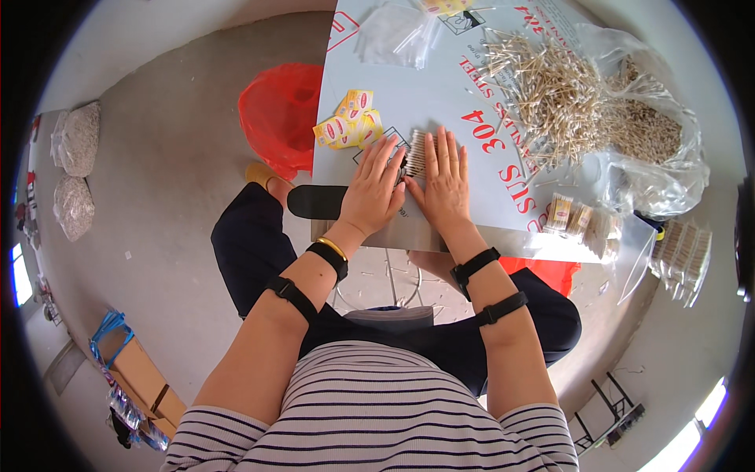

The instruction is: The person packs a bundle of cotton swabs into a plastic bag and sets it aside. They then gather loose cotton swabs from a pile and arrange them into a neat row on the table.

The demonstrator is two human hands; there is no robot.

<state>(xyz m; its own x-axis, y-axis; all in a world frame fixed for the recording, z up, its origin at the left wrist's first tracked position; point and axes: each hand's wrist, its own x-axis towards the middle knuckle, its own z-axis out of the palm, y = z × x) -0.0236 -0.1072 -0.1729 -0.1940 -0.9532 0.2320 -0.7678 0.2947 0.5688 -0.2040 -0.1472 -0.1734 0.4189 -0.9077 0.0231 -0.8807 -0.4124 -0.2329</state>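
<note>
My left hand (371, 189) lies on the table with its fingers stretched forward, on the left side of a small row of cotton swabs (418, 154). On the row's right side rests my right hand (446, 185), its fingers straight and its thumb toward the swabs. The swabs lie side by side between the two hands, partly covered by the fingers. A dark piece by the left fingertips is too small to make out. From beside my left wrist, a flat black thing with a rounded end (316, 202) sticks out past the table edge. Small yellow printed cards (346, 126) lie just beyond my left hand.
A large heap of loose cotton swabs (554, 98) spreads at the far right, beside a clear bag of more swabs (657, 130). Filled small packs (568, 214) stand near the right front edge. Clear plastic bags (393, 39) lie far back. A red bag (275, 110) hangs left of the table.
</note>
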